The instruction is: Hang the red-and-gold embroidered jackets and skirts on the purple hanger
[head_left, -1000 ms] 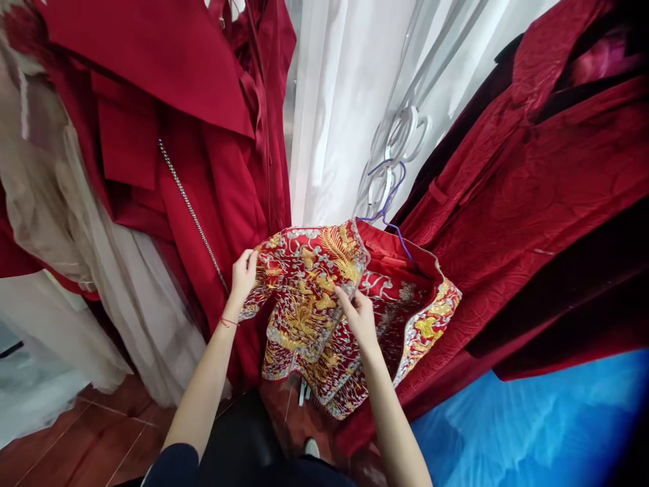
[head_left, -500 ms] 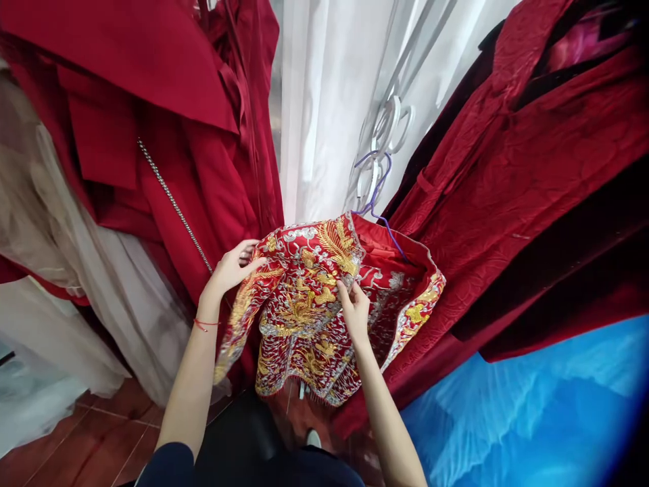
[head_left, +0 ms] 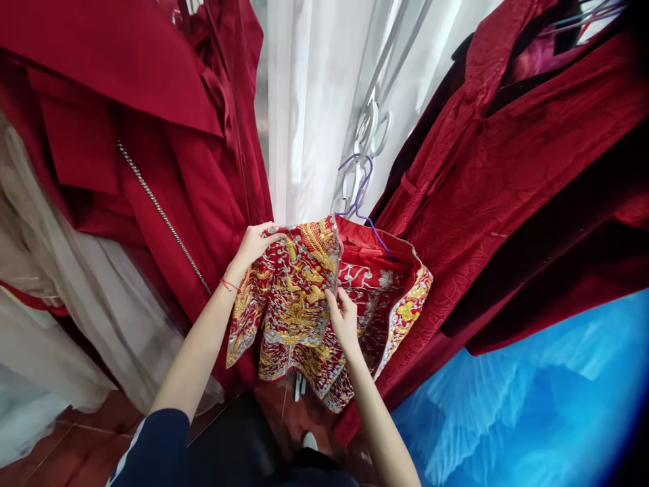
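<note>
A red jacket [head_left: 299, 297] with gold and silver embroidery hangs from a purple hanger [head_left: 361, 196], its front spread apart so the red lining shows on the right. My left hand [head_left: 256, 243] is closed on the jacket's left shoulder, thumb on the outside and the other fingers partly hidden behind the cloth. With thumb and fingers, my right hand [head_left: 345, 316] pinches the front opening edge near the middle. The hanger's hook is at a white ring chain [head_left: 366, 135] in front of the white curtain.
Red gowns [head_left: 203, 182] hang on the left, one with a silver beaded strip. Pale tulle dresses [head_left: 126, 291] are beside them. A dark red patterned gown [head_left: 497, 189] hangs at right, above a blue surface [head_left: 532, 406]. Below is a reddish tiled floor [head_left: 86, 433].
My left hand has moved up and right, from the upper sleeve to the top of the shoulder. My right hand keeps its pinch on the front edge. The whole view has shifted slightly.
</note>
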{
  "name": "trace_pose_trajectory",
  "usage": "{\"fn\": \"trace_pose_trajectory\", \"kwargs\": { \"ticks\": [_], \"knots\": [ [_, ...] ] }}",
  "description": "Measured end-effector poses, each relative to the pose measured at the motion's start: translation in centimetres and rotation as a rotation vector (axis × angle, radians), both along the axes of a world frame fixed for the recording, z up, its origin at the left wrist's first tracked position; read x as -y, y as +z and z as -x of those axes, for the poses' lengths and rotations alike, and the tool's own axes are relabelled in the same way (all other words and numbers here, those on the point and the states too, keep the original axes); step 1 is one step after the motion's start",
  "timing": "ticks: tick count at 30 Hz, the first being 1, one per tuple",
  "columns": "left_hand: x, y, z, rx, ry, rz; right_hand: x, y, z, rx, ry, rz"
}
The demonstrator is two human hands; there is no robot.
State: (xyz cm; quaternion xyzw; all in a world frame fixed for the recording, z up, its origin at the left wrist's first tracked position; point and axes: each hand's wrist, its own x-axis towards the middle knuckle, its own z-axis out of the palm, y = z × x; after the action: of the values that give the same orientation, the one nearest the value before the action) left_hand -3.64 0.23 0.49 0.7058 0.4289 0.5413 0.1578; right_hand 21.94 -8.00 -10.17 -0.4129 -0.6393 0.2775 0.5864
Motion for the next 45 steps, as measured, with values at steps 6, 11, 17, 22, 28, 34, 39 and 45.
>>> {"fn": "trace_pose_trajectory", "kwargs": {
  "ticks": [6,11,17,22,28,34,39,45],
  "knots": [
    [0.4,-1.1,1.0,0.245,-0.094,0.070,0.2,-0.7,0.7,-0.024,0.139,0.059],
    [1.2,-2.0,0.9,0.230,0.201,-0.143,0.8,1.6,2.3,0.061,0.176,-0.050],
    [-0.4,-0.5,1.8,0.324,0.135,0.007,1.7,6.6,5.9,0.214,0.433,-0.408],
    [-1.1,-1.7,3.0,0.442,-0.028,0.336,1.9,4.2,6.1,0.159,0.385,-0.182],
    [1.1,1.1,2.5,0.117,-0.136,0.256,1.5,-0.6,3.2,0.025,0.109,0.049],
    [1.9,1.9,-0.3,-0.359,0.222,0.076,1.6,-1.9,2.5,0.140,0.019,0.064],
    [2.2,0.4,-1.8,-0.457,0.403,-0.068,2.8,-0.2,-2.5,0.242,-0.385,-0.145],
    [5.8,-2.3,-11.1,-0.395,0.383,-0.605,2.0,2.4,-8.7,0.495,-1.031,-0.291]
  ]
}}
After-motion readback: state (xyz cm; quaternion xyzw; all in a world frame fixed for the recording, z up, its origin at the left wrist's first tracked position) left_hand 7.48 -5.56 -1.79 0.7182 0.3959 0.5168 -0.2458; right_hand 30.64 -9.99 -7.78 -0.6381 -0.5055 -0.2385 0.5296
